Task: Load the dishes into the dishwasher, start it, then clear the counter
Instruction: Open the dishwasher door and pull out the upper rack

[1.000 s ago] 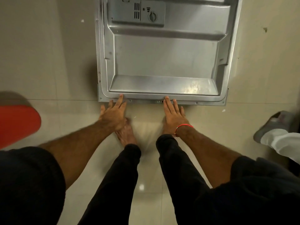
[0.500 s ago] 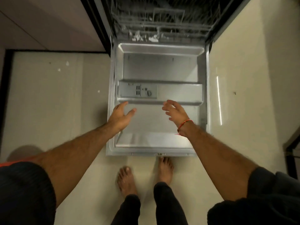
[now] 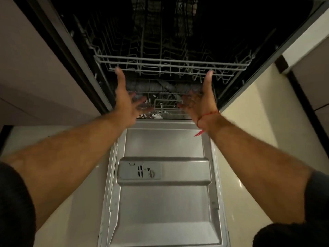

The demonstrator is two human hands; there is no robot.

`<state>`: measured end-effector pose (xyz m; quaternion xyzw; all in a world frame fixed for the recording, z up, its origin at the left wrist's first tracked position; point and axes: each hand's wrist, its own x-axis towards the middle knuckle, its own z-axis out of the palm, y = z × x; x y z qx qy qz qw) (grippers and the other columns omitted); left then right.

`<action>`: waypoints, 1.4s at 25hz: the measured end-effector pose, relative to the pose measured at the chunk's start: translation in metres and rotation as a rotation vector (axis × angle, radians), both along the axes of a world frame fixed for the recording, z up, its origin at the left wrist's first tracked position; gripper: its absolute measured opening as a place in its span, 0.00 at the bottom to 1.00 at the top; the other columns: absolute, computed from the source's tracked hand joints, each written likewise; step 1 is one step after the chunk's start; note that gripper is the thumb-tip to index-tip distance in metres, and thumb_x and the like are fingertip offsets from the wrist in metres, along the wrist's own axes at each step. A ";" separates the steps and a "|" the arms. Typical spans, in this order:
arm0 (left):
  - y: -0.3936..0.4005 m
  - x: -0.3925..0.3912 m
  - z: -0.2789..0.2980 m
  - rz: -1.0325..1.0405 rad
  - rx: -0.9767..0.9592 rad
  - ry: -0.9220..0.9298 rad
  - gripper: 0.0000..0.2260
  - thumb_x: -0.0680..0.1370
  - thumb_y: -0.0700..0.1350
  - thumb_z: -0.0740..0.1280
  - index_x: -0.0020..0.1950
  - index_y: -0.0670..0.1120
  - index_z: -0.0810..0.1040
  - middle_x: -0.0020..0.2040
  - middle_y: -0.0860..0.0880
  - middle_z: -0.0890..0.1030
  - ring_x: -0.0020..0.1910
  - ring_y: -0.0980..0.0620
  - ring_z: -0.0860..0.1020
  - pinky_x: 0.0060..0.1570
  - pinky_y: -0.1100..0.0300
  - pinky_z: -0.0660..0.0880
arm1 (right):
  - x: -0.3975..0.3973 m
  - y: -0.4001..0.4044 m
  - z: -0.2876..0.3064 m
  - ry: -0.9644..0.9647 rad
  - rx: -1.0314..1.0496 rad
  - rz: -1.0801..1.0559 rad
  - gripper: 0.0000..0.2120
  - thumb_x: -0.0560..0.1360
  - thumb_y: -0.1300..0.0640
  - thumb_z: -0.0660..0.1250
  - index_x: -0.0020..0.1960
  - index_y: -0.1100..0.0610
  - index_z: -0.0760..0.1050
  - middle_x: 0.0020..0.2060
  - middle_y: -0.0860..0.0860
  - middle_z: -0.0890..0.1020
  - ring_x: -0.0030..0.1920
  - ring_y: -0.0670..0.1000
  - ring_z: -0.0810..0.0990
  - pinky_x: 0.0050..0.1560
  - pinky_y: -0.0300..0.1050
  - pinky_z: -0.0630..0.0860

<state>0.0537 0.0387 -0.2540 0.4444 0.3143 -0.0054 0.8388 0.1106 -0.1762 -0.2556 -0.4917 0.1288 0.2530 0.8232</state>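
Both hands hold nothing: the left hand (image 3: 124, 97) and right hand (image 3: 201, 98), fingers spread, reach just below the upper rack (image 3: 170, 65). Under the arms the dishwasher door (image 3: 163, 202) lies fully open.

Left hand (image 3: 125, 97) and right hand (image 3: 201, 98) spread below upper rack (image 3: 170, 65).

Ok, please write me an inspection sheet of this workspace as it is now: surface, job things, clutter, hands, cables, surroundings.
Surface: dishwasher door lies fully open, its inner side bare metal.
Job things: upper rack looks empty; lower rack holds pale items, too blurred to name.
Clutter: nothing seen.
Hands: left hand and right hand are open, fingers up near the upper rack's front rail, holding nothing.
Cables: nothing seen.
Surroundings: pale floor; cabinet on the left.
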 end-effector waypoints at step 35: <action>-0.064 -0.154 0.019 0.095 -0.134 0.163 0.28 0.80 0.43 0.68 0.72 0.54 0.53 0.66 0.43 0.67 0.66 0.40 0.74 0.48 0.37 0.82 | -0.159 -0.036 -0.003 0.163 0.037 -0.408 0.20 0.72 0.56 0.69 0.60 0.59 0.68 0.56 0.63 0.74 0.50 0.67 0.84 0.47 0.58 0.82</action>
